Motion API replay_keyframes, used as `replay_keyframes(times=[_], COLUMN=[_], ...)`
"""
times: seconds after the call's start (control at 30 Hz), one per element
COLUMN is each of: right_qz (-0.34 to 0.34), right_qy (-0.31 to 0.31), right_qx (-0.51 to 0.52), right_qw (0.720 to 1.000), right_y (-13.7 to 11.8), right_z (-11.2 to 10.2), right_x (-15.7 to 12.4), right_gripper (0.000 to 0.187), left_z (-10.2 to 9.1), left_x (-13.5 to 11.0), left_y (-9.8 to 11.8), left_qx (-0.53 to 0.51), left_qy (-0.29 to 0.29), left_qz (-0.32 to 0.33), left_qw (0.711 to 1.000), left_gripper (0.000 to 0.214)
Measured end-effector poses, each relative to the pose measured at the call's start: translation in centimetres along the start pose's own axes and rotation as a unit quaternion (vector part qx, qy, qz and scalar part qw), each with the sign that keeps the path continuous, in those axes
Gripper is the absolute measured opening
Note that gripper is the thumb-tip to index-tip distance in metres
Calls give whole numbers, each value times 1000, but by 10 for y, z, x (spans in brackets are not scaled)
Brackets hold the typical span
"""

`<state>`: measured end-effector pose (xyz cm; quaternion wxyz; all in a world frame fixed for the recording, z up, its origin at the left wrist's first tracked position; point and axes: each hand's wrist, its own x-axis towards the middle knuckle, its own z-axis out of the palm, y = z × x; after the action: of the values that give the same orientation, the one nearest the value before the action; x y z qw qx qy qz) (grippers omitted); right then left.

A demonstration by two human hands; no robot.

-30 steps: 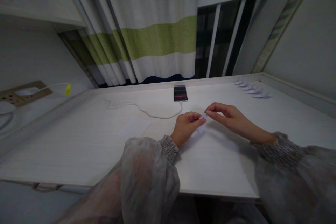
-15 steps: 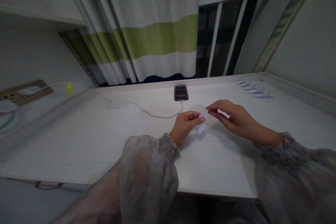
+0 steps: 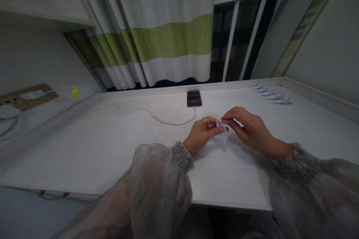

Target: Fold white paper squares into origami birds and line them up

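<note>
A small folded piece of white paper (image 3: 223, 137) is held just above the white desk (image 3: 84, 157), between both hands. My left hand (image 3: 203, 134), with a ring on one finger, pinches its left side with thumb and fingertips. My right hand (image 3: 246, 129) pinches the top of the paper from the right, fingers curled together. Both wrists are in sheer grey sleeves with gathered cuffs.
A dark phone (image 3: 194, 98) lies at the desk's back, with a white cable (image 3: 151, 115) running left. A flat white paper sheet (image 3: 144, 134) lies left of my hands. Several small folded paper figures (image 3: 273, 95) line the back right corner. A striped curtain (image 3: 168, 33) hangs behind.
Both hands shifted slightly right and came together again on the folded paper; half a second ago my right hand had drawn a little away from it.
</note>
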<state>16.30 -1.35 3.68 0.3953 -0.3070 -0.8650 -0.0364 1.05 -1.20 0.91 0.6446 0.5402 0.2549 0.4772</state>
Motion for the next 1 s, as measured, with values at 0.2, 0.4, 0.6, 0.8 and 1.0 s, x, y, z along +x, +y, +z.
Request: replay_keyframes(times=[0.2, 0.4, 0.6, 0.8, 1.0], right_qz=[-51, -87, -47, -32, -6], right_qy=[-18, -21, -7, -11, 3], right_qx=[-58, -108, -100, -93, -76], right_qw=[997, 990, 994, 995, 997], right_y=[-1, 0, -3, -4, -7], right_z=[2, 3, 5, 6, 8], right_x=[3, 4, 4, 4, 4], right_gripper=[12, 12, 12, 11, 11], left_z=[-2, 1, 0, -4, -1], left_x=[4, 4, 6, 5, 3], left_y=[-5, -3, -5, -8, -2], left_qx=[-2, 2, 30, 112, 174], left_qy=[4, 3, 47, 72, 100], left_qz=[15, 45, 90, 112, 131], left_qw=[1000, 999, 994, 985, 971], left_gripper=[28, 26, 24, 19, 16])
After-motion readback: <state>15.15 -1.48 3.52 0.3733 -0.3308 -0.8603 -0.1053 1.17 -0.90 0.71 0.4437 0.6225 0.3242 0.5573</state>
